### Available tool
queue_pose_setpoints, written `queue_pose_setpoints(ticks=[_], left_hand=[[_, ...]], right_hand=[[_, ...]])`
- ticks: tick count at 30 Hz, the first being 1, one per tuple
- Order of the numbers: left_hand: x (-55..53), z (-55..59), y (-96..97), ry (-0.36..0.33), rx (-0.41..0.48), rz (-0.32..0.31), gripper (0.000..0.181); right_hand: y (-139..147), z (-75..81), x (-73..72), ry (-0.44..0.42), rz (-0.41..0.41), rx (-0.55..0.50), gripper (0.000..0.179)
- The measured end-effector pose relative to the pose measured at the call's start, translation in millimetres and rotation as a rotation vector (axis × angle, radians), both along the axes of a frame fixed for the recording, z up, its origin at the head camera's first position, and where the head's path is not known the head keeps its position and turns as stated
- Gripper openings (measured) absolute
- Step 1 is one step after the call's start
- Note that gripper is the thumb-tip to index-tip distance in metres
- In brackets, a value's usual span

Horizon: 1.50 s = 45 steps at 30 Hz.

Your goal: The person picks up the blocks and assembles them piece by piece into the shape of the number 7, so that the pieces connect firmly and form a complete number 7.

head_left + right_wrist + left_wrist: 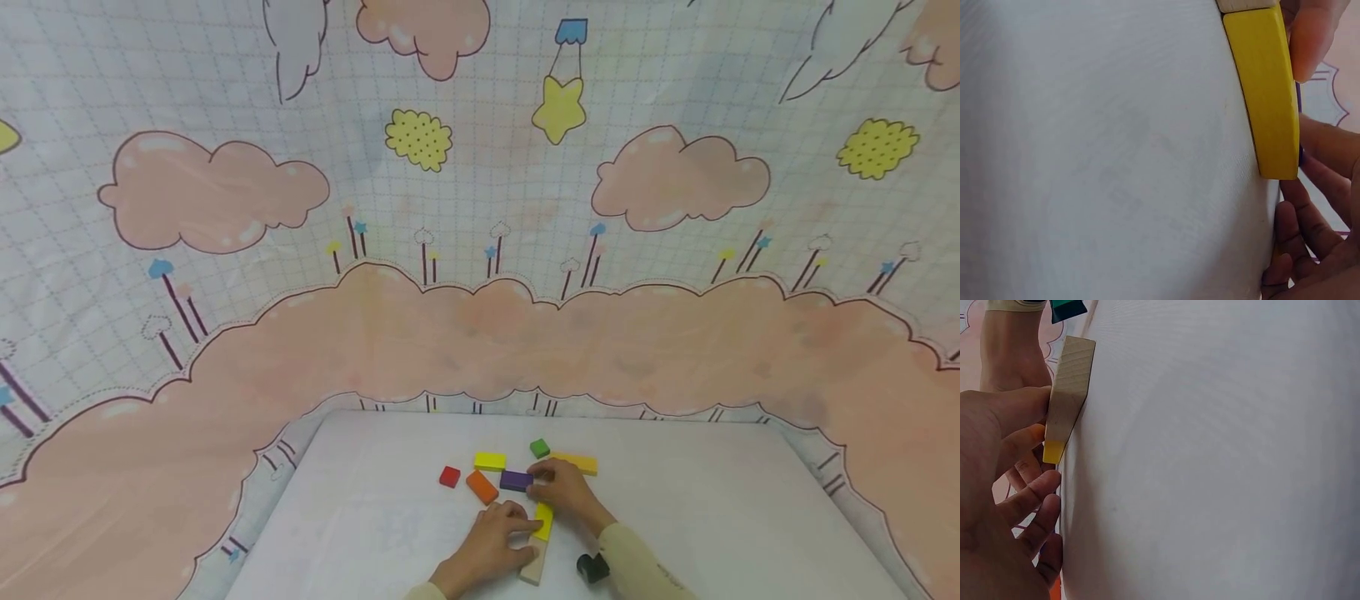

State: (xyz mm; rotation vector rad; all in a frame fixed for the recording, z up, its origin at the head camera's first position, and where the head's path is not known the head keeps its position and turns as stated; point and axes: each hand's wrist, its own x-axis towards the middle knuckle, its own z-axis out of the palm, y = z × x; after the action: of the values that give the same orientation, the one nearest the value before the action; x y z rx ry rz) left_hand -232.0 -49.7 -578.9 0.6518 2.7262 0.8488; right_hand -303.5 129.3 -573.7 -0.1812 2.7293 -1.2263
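A yellow block [543,521] and a plain wooden block [533,562] lie end to end on the white table. My left hand [491,537] touches them from the left, its index fingertip at the yellow block and its thumb against the wooden block [1072,378]. Just beyond the far end of this row, my right hand [562,487] pinches the right end of a purple block [515,481] between thumb and fingers. In the right wrist view the yellow block [1264,94] hides most of the purple one.
Left of the purple block lie an orange block [482,487] and a small red block [449,477]. Behind are another yellow block [490,462], a small green block [539,448] and a long yellow-orange block [581,463]. A dark block [591,568] sits by my right sleeve.
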Motion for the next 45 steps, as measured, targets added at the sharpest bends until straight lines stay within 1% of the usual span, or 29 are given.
queue_pose_setpoints(ticks=[6, 11, 18, 24, 30, 34, 37, 40, 42, 45], left_hand=[[1.1, 1.5, -0.6, 0.002, -0.002, 0.009, 0.037], [1.7, 1.8, -2.1, 0.021, 0.003, -0.006, 0.038], [0.3, -2.3, -2.7, 0.022, 0.019, -0.011, 0.038], [1.6, -0.2, -2.5, 0.015, 0.028, -0.01, 0.037], [1.5, -1.1, -2.0, 0.013, 0.034, -0.007, 0.037], [1.3, -2.1, -2.5, 0.01, 0.039, -0.003, 0.036], [1.0, -2.8, -2.7, 0.017, 0.038, -0.005, 0.037], [0.3, -3.8, -3.0, 0.027, 0.036, -0.01, 0.037], [-0.1, -4.0, -3.2, 0.027, 0.036, -0.011, 0.037], [-0.3, -3.9, -3.4, 0.022, 0.036, -0.009, 0.037]], right_hand=[[1.8, -1.6, 2.2, 0.023, -0.032, -0.01, 0.025], [6.4, -3.0, 3.5, 0.019, -0.068, 0.0, 0.026], [18.2, -1.6, 5.8, 0.051, -0.032, 0.007, 0.025], [26.8, -2.6, 4.2, 0.064, -0.03, 0.022, 0.026], [30.2, -0.3, 4.5, 0.068, -0.032, 0.019, 0.028], [26.6, 0.4, 5.8, 0.05, -0.086, 0.014, 0.029], [22.0, -0.2, 6.4, 0.041, -0.152, 0.011, 0.03], [18.1, -1.1, 6.7, 0.032, -0.208, 0.006, 0.035], [16.8, -1.3, 6.3, 0.027, -0.231, 0.008, 0.037], [16.7, -2.3, 5.2, 0.029, -0.237, 0.008, 0.037]])
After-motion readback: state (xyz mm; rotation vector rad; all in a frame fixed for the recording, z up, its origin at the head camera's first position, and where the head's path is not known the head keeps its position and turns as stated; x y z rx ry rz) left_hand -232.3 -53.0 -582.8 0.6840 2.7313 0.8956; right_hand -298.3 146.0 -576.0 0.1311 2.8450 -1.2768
